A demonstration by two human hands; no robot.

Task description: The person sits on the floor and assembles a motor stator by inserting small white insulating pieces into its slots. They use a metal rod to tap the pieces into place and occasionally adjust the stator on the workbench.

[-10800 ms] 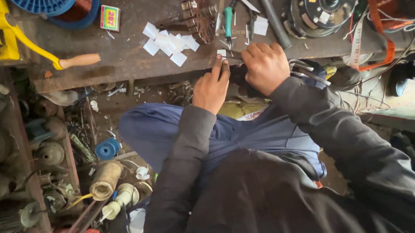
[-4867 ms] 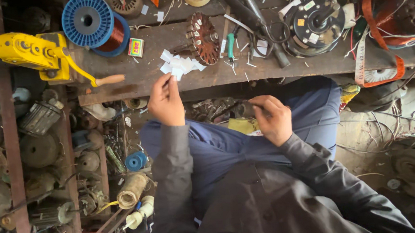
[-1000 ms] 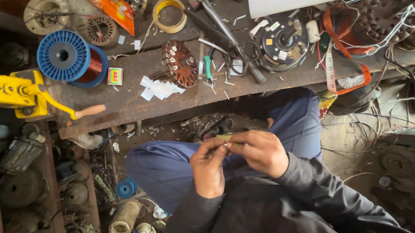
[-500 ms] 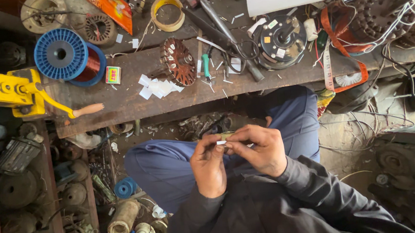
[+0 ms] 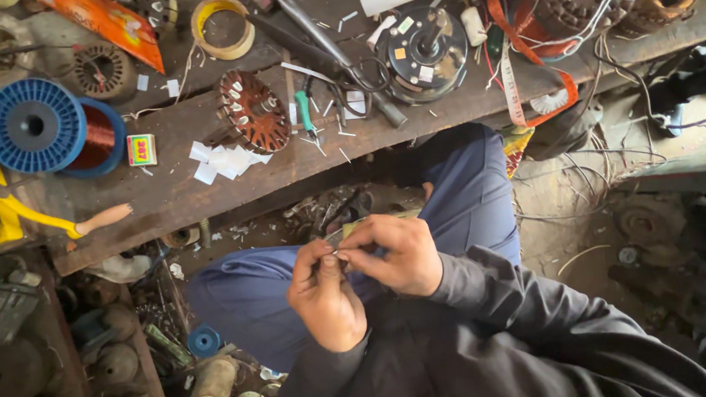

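My left hand [image 5: 325,297] and my right hand [image 5: 397,252] meet over my lap, above blue trousers [image 5: 243,291]. Both pinch a small pale slip of paper [image 5: 342,256] between thumb and fingertips. The slip is mostly hidden by the fingers. On the wooden bench [image 5: 202,198] ahead lie a heap of similar white paper slips [image 5: 224,161] and a brown wound motor core [image 5: 251,111].
The bench also carries a blue spool of copper wire [image 5: 49,128], a yellow hand tool with a wooden handle [image 5: 2,213], a tape roll [image 5: 223,26], a green-handled tool [image 5: 304,112], a hammer [image 5: 332,45] and a black motor part [image 5: 425,50]. Scrap motor parts crowd the floor at left.
Both hands have stayed together over my lap across the last second, fingers working the small slip. Several seconds earlier they were apart, near the bench edge.
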